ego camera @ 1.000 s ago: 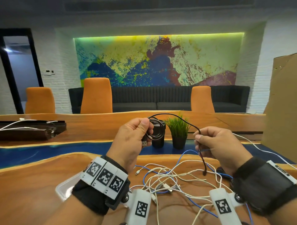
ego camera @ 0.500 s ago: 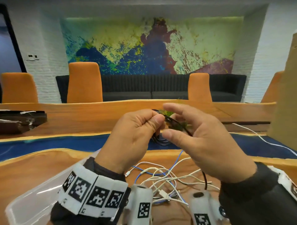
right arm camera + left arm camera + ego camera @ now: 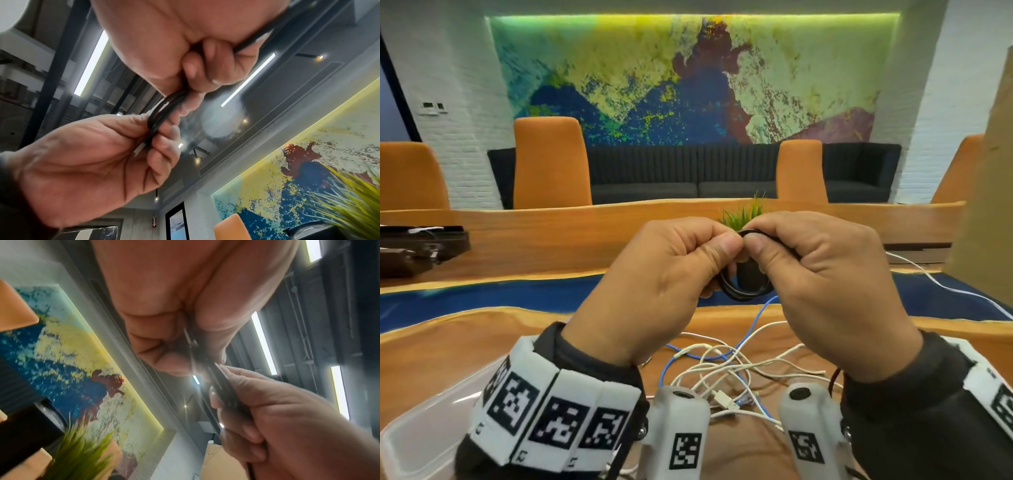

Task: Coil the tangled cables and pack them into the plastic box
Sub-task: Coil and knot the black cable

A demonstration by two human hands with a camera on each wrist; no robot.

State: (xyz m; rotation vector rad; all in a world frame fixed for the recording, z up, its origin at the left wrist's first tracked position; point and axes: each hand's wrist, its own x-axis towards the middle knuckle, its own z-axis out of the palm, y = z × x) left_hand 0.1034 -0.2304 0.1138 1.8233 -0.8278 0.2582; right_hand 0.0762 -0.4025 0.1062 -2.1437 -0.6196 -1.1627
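Both hands meet above the table and pinch one small coil of black cable. My left hand grips the coil's left side between thumb and curled fingers. My right hand pinches its top and right side. In the right wrist view the coil's several loops run between the two hands, and the tail passes through my right palm. In the left wrist view the black cable shows edge-on. A tangle of white and blue cables lies below. The clear plastic box sits lower left.
A small potted plant stands just behind the hands. A cardboard sheet rises at the right edge. One white cable trails off to the right over the blue strip. A dark tray with cables lies far left.
My right hand has swung its length of black cable in to the coil in my left hand, and its fingers have curled onto the loops. Both hands now hold the coil together.
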